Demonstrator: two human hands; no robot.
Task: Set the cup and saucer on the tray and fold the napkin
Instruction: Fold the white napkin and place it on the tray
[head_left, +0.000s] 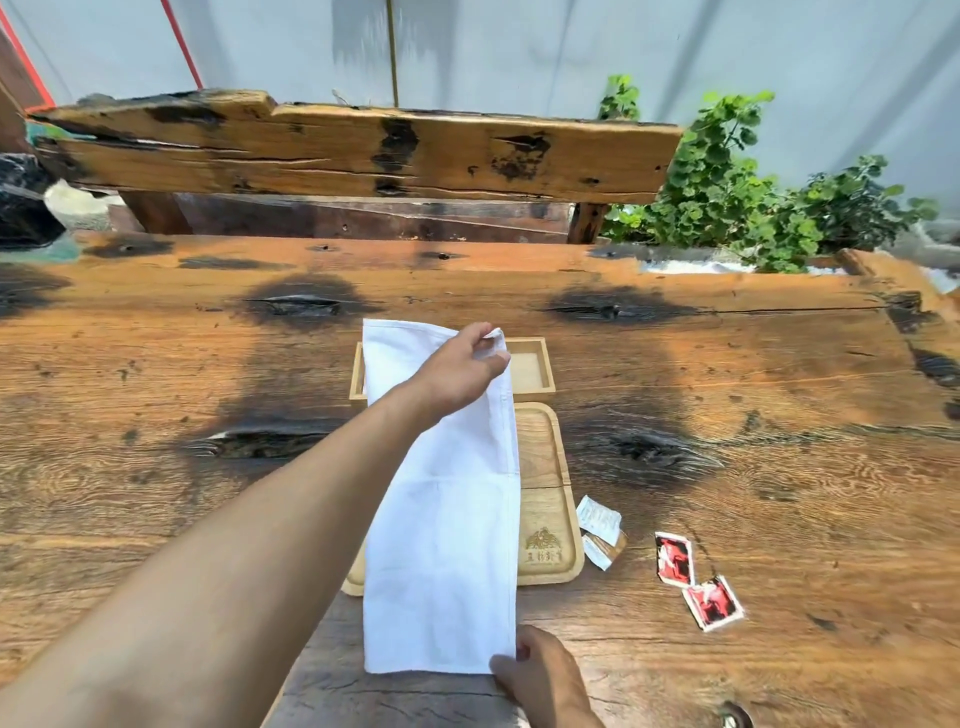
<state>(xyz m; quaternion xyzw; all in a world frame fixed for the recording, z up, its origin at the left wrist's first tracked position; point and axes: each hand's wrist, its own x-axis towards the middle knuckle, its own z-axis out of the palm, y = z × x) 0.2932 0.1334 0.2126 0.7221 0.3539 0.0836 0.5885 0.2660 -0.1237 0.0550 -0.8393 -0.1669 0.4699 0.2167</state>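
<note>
Rough, dark-knotted wooden table (727, 395) fills the frame, a plank bench and green plants behind it. Two wooden trays at centre: a walled one (530, 370) farther up, a flat one (545, 519) nearer, bearing an engraved emblem with illegible characters. One white napkin (441, 545), folded into a long strip, stretched over both. Left hand (462, 371) pinches its upper end; right hand (540, 675) pinches its lower right corner. Two white packets (600, 530) and two red packets (696, 579) lower right.
</note>
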